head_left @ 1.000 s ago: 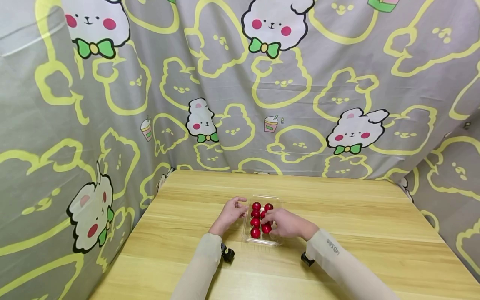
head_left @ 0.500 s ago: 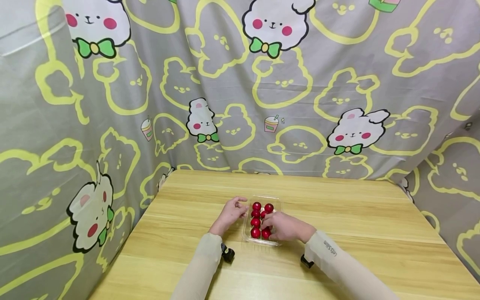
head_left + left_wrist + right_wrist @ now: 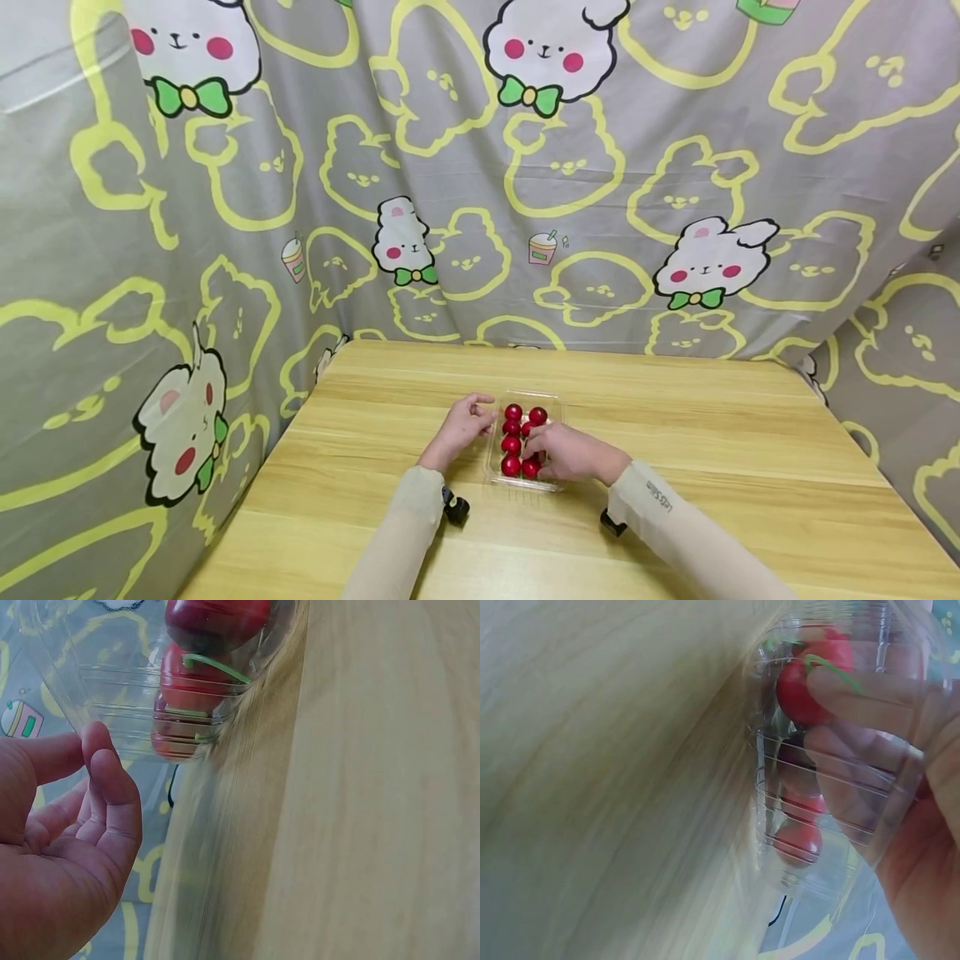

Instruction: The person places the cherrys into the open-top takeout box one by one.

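Note:
A clear plastic box (image 3: 553,487) holds several red cherries (image 3: 511,445) in two rows, some with green stems. At its left side my left hand (image 3: 465,427) has thumb and fingertips pinching the rim, as the left wrist view shows near the box wall (image 3: 112,675). My right hand (image 3: 573,452) reaches into the box from the right. Its thumb and a finger pinch the nearest cherry (image 3: 799,694) of the right row, seen through the clear wall in the right wrist view. The hand covers part of that row in the head view.
The box stands on a wood-grain table (image 3: 675,417). A grey curtain (image 3: 465,167) with cartoon prints hangs behind the table and along its sides. Each wrist carries a small black camera (image 3: 455,507).
My right hand has shifted slightly nearer and to the left, bringing the front cherry of the right row toward the box's near end. My left hand stays in place.

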The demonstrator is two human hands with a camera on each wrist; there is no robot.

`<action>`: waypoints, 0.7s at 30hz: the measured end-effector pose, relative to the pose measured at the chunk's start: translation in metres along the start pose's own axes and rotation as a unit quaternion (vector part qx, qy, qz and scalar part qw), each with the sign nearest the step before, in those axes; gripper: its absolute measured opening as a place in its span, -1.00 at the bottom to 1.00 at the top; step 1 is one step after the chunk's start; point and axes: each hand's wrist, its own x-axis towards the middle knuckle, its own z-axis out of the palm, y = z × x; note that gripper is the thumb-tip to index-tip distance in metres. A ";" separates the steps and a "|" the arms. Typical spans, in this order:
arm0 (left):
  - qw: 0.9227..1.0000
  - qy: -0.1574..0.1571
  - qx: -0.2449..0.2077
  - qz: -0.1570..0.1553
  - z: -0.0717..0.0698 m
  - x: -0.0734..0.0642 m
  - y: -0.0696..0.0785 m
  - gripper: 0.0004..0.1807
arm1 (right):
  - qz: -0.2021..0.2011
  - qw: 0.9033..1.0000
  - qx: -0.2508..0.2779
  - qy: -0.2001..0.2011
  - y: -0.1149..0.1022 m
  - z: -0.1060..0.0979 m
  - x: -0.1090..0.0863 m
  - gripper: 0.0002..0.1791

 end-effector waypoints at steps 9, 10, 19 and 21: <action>1.000 0.000 -0.002 0.004 0.000 -0.001 -0.001 -0.60 | -0.002 1.000 0.013 0.024 0.002 0.001 -0.003 -0.76; 1.000 0.000 -0.003 0.003 0.000 -0.001 -0.001 -0.60 | -0.001 1.000 0.015 0.025 0.002 0.001 -0.003 -0.77; 1.000 0.000 -0.002 -0.001 0.000 -0.001 -0.002 -0.59 | 0.000 0.999 0.028 0.028 0.002 0.001 -0.004 -0.80; 1.000 0.000 -0.005 0.001 0.000 -0.001 -0.001 -0.59 | -0.009 0.999 0.026 0.036 0.004 0.002 -0.003 -0.79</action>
